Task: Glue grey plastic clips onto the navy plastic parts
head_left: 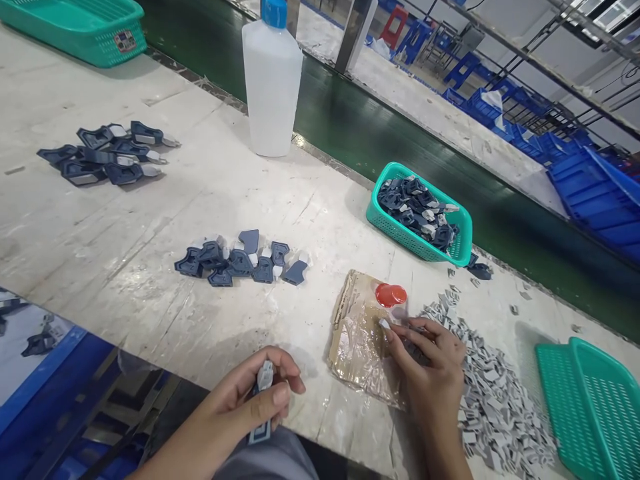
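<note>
— Near the bottom edge, what do the hands have?

— At lower centre the left hand (250, 400) is closed around a dark blue plastic part (263, 381) with a pale grey piece at its top, held just off the front edge of the tabletop (100, 220). The right hand (430, 367), at lower right, has its fingers pinched narrow on a small grey clip (384, 324), resting on a sheet of crinkled clear film over brown cardboard (357, 347). A red cap (391, 295) stands on the far end of that sheet.

— And the containers?

— A small teal basket (450, 250), right of centre, is filled with dark blue parts fitted with grey pieces (417, 210). At the right edge lies a larger teal tray (590, 400); I cannot tell that it holds anything. Another teal basket (80, 27) sits at upper left, its contents out of sight. A white bottle with a blue cap (273, 80) stands at upper centre; what is inside does not show.

— Anything loose?

— A heap of small grey clips (495, 393) spreads just beside the right hand, between the cardboard and the tray. A cluster of blue parts (240, 260) lies mid-frame, and a second pile of blue parts (105, 155) sits at the left, well apart from it. One stray blue part (480, 270) lies just beside the small basket.
</note>
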The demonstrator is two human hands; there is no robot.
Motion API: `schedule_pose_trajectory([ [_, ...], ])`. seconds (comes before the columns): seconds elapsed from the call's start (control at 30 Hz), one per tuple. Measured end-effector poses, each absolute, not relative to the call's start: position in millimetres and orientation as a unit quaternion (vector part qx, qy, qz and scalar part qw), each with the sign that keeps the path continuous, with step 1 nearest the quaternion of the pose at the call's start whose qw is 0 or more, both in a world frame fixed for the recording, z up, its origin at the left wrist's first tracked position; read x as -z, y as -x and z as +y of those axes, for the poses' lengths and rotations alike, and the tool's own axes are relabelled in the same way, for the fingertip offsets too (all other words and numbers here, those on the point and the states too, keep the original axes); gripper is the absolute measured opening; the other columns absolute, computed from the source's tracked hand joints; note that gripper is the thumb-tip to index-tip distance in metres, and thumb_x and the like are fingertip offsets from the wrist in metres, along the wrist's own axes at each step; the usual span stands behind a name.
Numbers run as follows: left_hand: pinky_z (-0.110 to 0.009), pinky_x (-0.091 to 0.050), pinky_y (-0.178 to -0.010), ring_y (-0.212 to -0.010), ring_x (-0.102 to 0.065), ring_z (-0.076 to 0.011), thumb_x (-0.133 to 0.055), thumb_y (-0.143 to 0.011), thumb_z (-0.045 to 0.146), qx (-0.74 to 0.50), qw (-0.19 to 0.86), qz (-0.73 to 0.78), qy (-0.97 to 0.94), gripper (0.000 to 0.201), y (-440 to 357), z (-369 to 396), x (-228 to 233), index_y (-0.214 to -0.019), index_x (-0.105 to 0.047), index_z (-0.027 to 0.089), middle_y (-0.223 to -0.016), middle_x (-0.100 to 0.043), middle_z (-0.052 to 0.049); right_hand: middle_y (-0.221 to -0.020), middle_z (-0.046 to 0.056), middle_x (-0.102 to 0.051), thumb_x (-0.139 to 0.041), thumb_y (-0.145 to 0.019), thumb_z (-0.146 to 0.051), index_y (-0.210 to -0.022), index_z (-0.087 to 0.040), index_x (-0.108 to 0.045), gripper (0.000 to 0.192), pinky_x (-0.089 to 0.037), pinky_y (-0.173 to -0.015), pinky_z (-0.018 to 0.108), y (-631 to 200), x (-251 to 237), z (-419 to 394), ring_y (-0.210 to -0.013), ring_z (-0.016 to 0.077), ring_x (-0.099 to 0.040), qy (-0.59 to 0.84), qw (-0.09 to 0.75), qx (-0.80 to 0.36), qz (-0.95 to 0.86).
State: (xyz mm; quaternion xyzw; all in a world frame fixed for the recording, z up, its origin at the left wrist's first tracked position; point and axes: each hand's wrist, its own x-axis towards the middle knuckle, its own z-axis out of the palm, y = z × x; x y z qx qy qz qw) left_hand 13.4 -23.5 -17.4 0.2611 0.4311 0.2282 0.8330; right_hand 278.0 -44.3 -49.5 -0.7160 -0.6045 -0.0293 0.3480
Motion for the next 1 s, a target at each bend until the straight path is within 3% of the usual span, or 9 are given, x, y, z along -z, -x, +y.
schedule_pose_trajectory([
  [0.2, -0.029, -0.038, -0.069, -0.076, -0.052, -0.0137, -0.075, -0.069, 0.045, -0.292, 0.861, 0.389, -0.150, 0.025, -14.1, -25.9, 18.1, -0.090, -0.070, 0.032, -0.085, -0.060, 0.003, -0.094, 0.004, -0.060, -0.069, -0.077, -0.039, -0.084, -0.023, -0.070, 0.018, -0.034, -0.079, 0.036, -276.9, 49.7, -44.5, -0.090, 0.0177, -0.052, 0.701, 0.346, 0.041, -0.623],
  [0.6, -0.030, -0.047, -0.070, -0.076, -0.060, -0.0159, -0.080, -0.067, 0.030, -0.331, 0.876, 0.330, -0.117, 0.030, -11.7, -24.7, 32.4, -0.096, -0.074, 0.026, -0.088, -0.068, -0.002, -0.093, 0.005, -0.059, -0.067, -0.079, -0.038, -0.084, -0.021, -0.070, 0.018, -0.034, -0.079, 0.037, -276.2, 51.3, -42.1, -0.088, 0.0185, -0.052, 0.689, 0.335, 0.076, -0.638],
  [0.8, -0.039, -0.042, -0.096, -0.099, -0.062, -0.0225, -0.058, -0.081, 0.009, -0.318, 0.882, 0.339, -0.073, 0.031, -8.3, -26.6, 24.5, -0.105, -0.070, 0.023, -0.097, -0.072, -0.005, -0.093, 0.005, -0.060, -0.067, -0.080, -0.036, -0.084, -0.022, -0.070, 0.015, -0.033, -0.079, 0.038, -275.8, 42.3, -46.2, -0.087, 0.0190, -0.053, 0.694, 0.339, 0.102, -0.626],
  [0.9, -0.040, -0.035, -0.105, -0.114, -0.059, -0.0239, -0.058, -0.083, 0.012, -0.295, 0.887, 0.352, -0.045, 0.033, -9.2, -27.9, 17.1, -0.113, -0.066, 0.024, -0.108, -0.073, -0.007, -0.093, 0.006, -0.059, -0.065, -0.080, -0.037, -0.083, -0.021, -0.070, 0.017, -0.033, -0.079, 0.038, -275.6, 36.9, -50.1, -0.085, 0.0186, -0.053, 0.700, 0.344, 0.108, -0.616],
  [1.0, -0.040, -0.039, -0.102, -0.119, -0.056, -0.0244, -0.063, -0.083, 0.017, -0.279, 0.890, 0.357, -0.055, 0.035, -10.5, -28.7, 13.3, -0.117, -0.062, 0.026, -0.114, -0.072, -0.007, -0.092, 0.005, -0.059, -0.064, -0.081, -0.044, -0.082, -0.021, -0.069, 0.023, -0.033, -0.080, 0.039, -273.3, 32.8, -53.0, -0.084, 0.0194, -0.054, 0.701, 0.339, 0.089, -0.621],
])
